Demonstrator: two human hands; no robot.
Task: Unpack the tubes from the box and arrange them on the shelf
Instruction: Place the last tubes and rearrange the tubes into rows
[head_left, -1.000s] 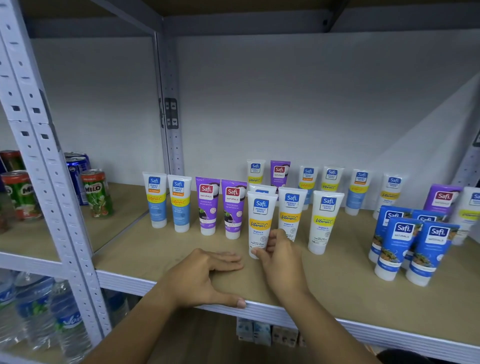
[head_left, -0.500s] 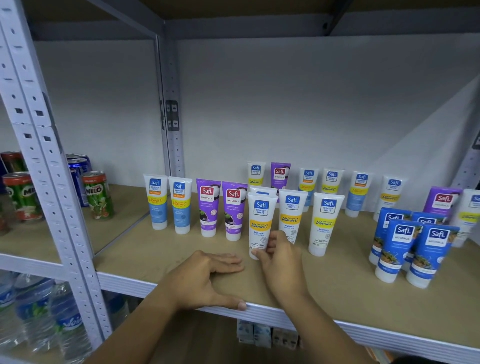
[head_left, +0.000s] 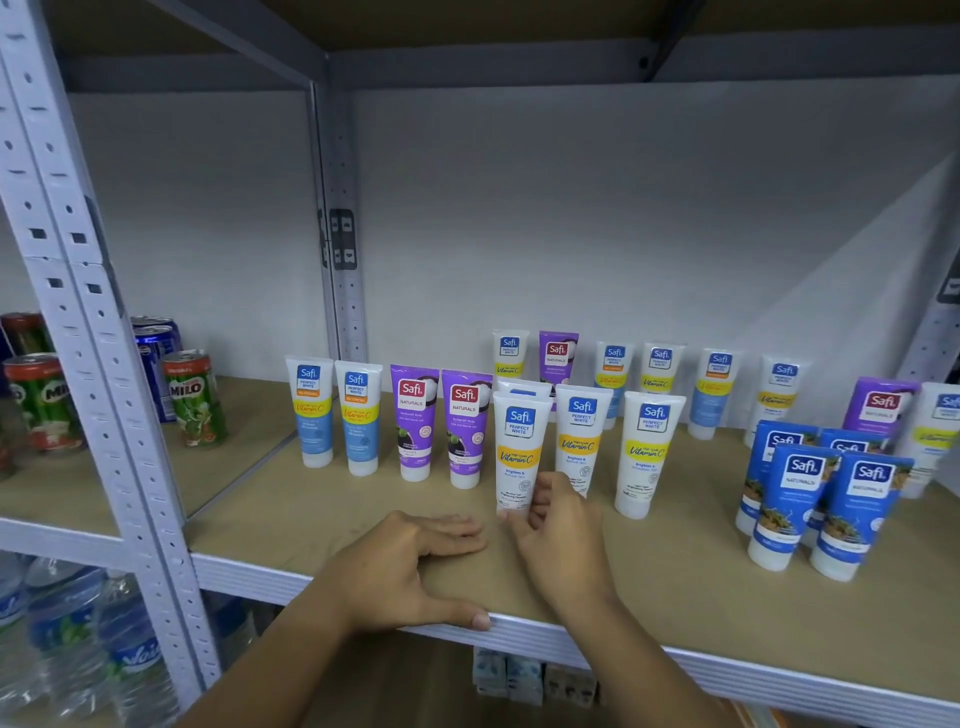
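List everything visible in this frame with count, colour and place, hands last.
White-and-blue Safi tubes: two, front row far left, upright.
Purple Safi Naturals tubes: two in the front row, one at the back, one at the right.
White-and-yellow Vitamin C tubes: three in the front middle row, a fourth cap-top peeking behind; more along the back.
Blue Safi Naturals tubes: four, clustered at the right.
Wooden shelf board: one, tan, grey metal frame.
Green Milo cans: at least two, left bay, beside blue cans.
Water bottles: several, lower left.
Left hand: rests on the shelf edge.
Right hand: grips the front white-and-yellow tube near its base.
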